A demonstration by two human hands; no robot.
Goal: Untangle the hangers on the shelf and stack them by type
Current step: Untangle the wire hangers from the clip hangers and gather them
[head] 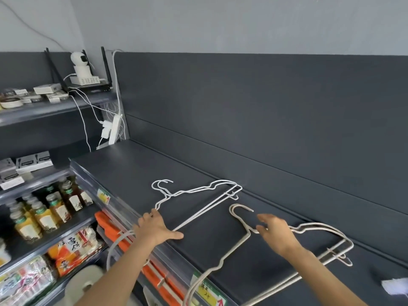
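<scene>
Hangers (194,190) lie along shelf (132,164), hooks leftward; left hand (154,228), right hand (276,234) touch them, fingers spread.

Both bare forearms are stretched forward from the lower edge of the view. The left forearm (114,277) is angled up to the right, and the left hand (155,228) is held palm down, its fingers straight and spread, the thumb (175,235) stuck out to the right. The right forearm (326,277) is angled up to the left. The right hand (276,234) is held palm down with fingers loosely bent and slightly parted, and nothing is gripped. The two hands are set well apart.
</scene>
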